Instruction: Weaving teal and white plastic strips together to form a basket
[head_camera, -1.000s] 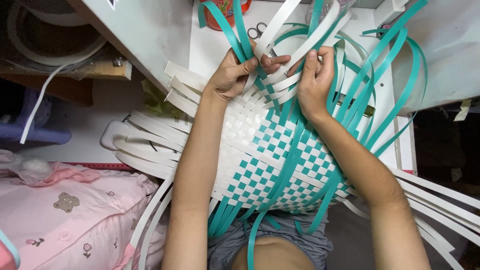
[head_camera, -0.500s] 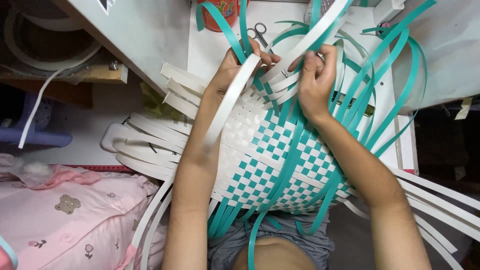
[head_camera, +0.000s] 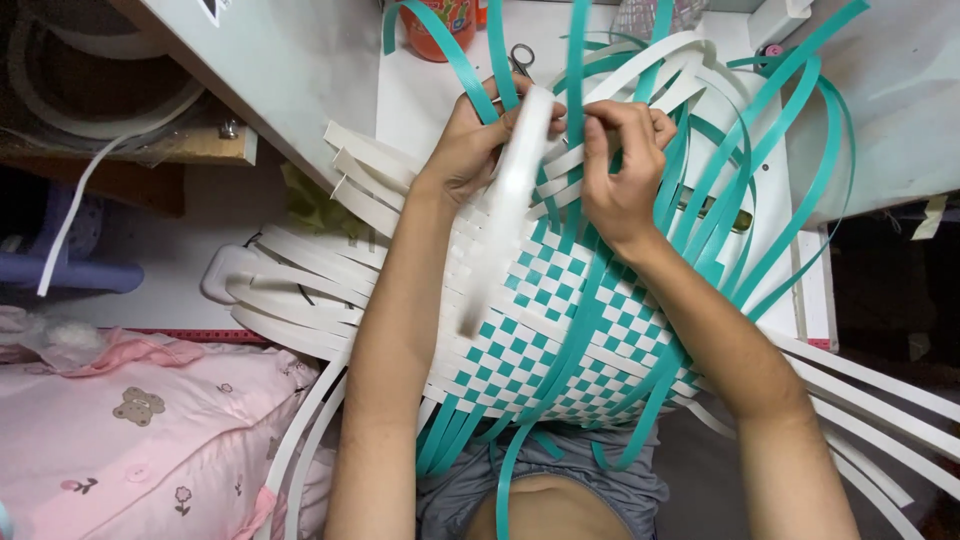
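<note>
Hands meet at the far edge of a half-woven basket (head_camera: 545, 330) of white and teal plastic strips that rests on the person's lap, its checkered weave facing the camera. Left hand (head_camera: 470, 145) closes around a loose white strip (head_camera: 505, 215), fingers curled over its far end while the rest of the strip hangs down toward the near side across the weave. Right hand (head_camera: 620, 165) pinches at the same spot, thumb and forefinger nearly shut on the strip ends where white crosses teal; exactly which strip it grips is hard to tell. Teal strips (head_camera: 790, 160) arc loose to the right, and white strips (head_camera: 290, 280) fan out to the left. Scissors (head_camera: 522, 58) and an orange cup (head_camera: 437, 25) lie on the white table (head_camera: 420, 90) beyond. Judging from the weave, threading well means keeping the white strip flat, alternating over and under each teal upright, and pushing it snug against the row below.
</note>
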